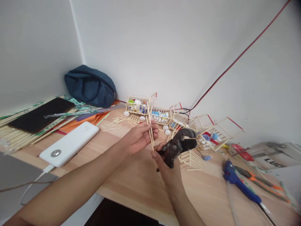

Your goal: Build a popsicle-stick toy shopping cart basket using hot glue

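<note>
Two thin wooden sticks [151,137] are pinched between the fingers of my left hand [138,138], upright and slightly tilted above the table. My right hand [170,175] is wrapped round a black PVC pipe cutter [176,145] whose curved jaw points up and right. The thumb of that hand meets the lower end of one stick. Behind both hands stand small carts built from sticks; one cart [137,105] holds coloured bottle caps, and another cart [161,115] holds blue and white ones. Short cut sticks [115,123] lie left of the carts.
On the left are a white power bank [69,144] with a cable, a dark phone [42,114] on bundled sticks, and a blue pouch [91,86]. A blue glue gun [242,183], orange-handled pliers [261,182] and a box [275,157] lie right. Walls bound the table.
</note>
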Demonstrator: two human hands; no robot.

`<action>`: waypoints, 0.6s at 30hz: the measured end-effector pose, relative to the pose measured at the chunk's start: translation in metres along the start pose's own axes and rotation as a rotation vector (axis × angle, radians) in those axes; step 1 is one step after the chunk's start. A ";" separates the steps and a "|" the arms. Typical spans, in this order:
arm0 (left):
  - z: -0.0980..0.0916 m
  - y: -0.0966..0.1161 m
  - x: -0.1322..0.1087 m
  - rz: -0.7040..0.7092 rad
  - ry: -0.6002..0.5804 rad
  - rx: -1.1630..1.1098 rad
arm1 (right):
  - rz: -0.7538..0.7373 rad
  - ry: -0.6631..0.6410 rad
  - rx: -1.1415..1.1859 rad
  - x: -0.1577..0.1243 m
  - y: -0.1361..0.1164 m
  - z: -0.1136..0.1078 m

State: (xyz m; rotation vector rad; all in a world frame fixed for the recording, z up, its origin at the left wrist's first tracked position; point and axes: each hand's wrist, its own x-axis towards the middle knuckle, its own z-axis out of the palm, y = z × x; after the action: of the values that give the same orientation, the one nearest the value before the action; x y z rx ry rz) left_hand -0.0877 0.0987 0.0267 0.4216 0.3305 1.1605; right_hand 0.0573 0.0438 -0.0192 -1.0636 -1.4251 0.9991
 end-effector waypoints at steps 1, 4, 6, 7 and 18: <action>0.001 0.000 -0.001 -0.011 -0.006 0.001 | -0.011 0.002 0.001 0.000 0.000 0.000; 0.002 -0.002 -0.003 -0.032 -0.036 0.000 | -0.036 0.009 -0.030 0.001 -0.003 0.000; 0.003 -0.003 -0.004 -0.057 -0.065 0.000 | -0.031 0.035 -0.074 0.001 -0.004 0.000; 0.003 -0.003 -0.005 -0.079 -0.079 0.001 | -0.022 0.054 -0.095 0.001 -0.004 0.000; 0.008 -0.009 -0.008 0.040 -0.113 0.129 | 0.057 0.011 -0.210 -0.003 -0.008 0.003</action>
State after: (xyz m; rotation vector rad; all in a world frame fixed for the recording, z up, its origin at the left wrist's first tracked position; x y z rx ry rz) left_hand -0.0798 0.0866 0.0293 0.6067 0.2999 1.1527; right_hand 0.0543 0.0384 -0.0129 -1.2664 -1.5225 0.8965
